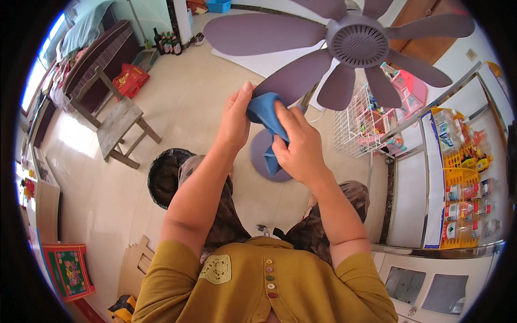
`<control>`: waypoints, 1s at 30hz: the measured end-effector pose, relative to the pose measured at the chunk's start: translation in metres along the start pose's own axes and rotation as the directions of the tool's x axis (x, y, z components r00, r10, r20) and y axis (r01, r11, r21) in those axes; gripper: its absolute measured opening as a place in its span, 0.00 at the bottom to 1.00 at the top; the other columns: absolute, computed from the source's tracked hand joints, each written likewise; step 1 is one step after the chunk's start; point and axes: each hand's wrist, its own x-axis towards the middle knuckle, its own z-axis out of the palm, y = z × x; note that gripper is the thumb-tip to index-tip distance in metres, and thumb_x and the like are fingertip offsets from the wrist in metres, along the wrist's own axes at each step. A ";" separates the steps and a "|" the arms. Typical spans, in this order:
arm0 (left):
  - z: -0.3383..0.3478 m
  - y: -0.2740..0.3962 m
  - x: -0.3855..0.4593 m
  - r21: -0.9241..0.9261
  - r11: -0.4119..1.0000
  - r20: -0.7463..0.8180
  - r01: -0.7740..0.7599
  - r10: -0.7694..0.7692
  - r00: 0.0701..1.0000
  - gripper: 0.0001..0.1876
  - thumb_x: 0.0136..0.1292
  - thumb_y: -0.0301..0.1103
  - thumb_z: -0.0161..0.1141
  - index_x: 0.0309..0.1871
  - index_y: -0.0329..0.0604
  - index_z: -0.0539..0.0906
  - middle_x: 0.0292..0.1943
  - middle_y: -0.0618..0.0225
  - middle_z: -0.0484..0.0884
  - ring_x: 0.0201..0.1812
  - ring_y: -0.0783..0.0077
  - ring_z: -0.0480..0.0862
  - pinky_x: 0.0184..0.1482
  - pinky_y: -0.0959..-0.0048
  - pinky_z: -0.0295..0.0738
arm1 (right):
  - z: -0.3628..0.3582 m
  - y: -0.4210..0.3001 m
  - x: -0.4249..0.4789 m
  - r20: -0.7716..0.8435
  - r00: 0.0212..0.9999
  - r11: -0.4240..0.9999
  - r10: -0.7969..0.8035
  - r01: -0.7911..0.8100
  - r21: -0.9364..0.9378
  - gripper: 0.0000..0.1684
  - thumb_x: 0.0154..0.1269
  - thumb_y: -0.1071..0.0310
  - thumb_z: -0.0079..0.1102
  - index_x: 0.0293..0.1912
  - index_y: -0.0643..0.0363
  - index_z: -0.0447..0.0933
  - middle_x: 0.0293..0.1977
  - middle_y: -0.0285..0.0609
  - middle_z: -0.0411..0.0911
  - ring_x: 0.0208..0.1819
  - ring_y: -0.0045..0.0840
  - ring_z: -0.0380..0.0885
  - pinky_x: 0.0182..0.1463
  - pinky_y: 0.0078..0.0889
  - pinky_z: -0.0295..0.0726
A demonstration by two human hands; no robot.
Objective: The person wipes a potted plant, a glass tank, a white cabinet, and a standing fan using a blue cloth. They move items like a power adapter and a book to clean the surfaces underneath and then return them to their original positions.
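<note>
A purple pedestal fan [358, 40] without a front guard stands before me, its several broad blades spread wide. My right hand [301, 143] grips a blue cloth [264, 107], which is folded over the tip of the lower-left fan blade [297, 74]. On that blade's left edge rests my left hand [236, 119], thumb upward and against the cloth; its other fingers are mostly hidden behind the blade and cloth. Below my hands, the fan's round base [260, 159] is on the floor, partly covered by the hanging cloth.
A wooden chair [121, 117] and a black-lined bin [161, 177] are at left. To the right stand a white wire rack [351, 129] and a shelf with plastic bottles [460, 212] in yellow baskets. Glass bottles [169, 42] line the far wall near a red bag [131, 78].
</note>
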 end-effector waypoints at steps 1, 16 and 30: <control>0.000 0.001 0.002 -0.017 1.000 0.029 -0.027 0.027 0.999 0.26 0.82 0.55 0.48 0.51 0.36 0.83 0.44 0.66 0.87 0.45 0.73 0.85 0.53 0.68 0.80 | -0.005 -0.003 0.002 -0.065 0.998 1.000 -0.003 0.004 0.010 0.38 0.55 0.79 0.60 0.68 0.63 0.72 0.44 0.48 0.75 0.38 0.45 0.81 0.39 0.44 0.81; -0.016 -0.002 0.026 0.150 0.985 0.135 -0.089 0.069 0.988 0.30 0.81 0.56 0.49 0.63 0.36 0.81 0.49 0.62 0.86 0.52 0.72 0.83 0.61 0.69 0.75 | 0.019 0.005 0.011 -0.179 0.981 0.991 0.076 -0.095 -0.097 0.40 0.53 0.79 0.62 0.69 0.64 0.69 0.43 0.51 0.75 0.36 0.49 0.80 0.36 0.46 0.80; -0.016 0.102 0.087 -0.172 0.928 0.192 -0.330 0.360 0.913 0.21 0.82 0.49 0.49 0.64 0.42 0.77 0.59 0.54 0.84 0.61 0.54 0.84 0.68 0.47 0.77 | -0.033 -0.009 0.018 -0.296 0.955 0.999 0.022 -0.009 0.047 0.42 0.54 0.78 0.61 0.71 0.67 0.68 0.43 0.51 0.75 0.34 0.43 0.79 0.37 0.38 0.79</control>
